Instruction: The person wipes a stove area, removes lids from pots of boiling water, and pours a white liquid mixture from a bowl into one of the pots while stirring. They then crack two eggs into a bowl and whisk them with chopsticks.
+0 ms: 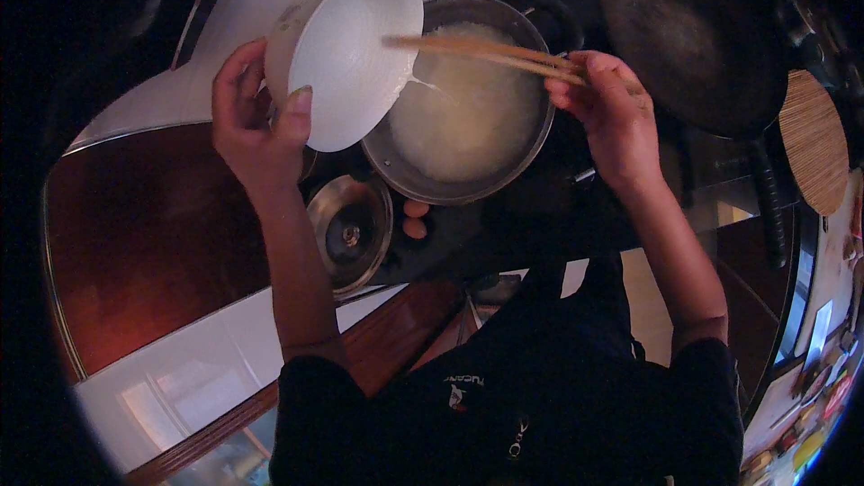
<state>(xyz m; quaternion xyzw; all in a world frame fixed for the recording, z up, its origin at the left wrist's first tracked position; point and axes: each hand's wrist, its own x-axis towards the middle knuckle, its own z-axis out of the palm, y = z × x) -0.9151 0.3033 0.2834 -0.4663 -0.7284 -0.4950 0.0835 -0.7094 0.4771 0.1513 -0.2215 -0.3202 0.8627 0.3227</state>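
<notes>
My left hand (263, 121) grips a white bowl (358, 61) by its side, thumb over the rim. Tilted to the right, the bowl overhangs the left side of a dark two-handled pan (459, 196). A thin pale strand hangs from its lower rim toward the cloudy, pale yellowish liquid (466, 128) in the pan. Between the fingers of my right hand (614, 108) is a pair of wooden chopsticks (486, 50). They point left across the pan, with their tips in front of the bowl's opening.
Two brown eggs (415, 219) lie on the black cooktop (486, 229) below the pan. Left of them rests a round lid (351, 236) with a knob. A large wok (695, 40) stands at upper right, its handle (769, 202) pointing toward me, beside a round slatted mat (813, 142).
</notes>
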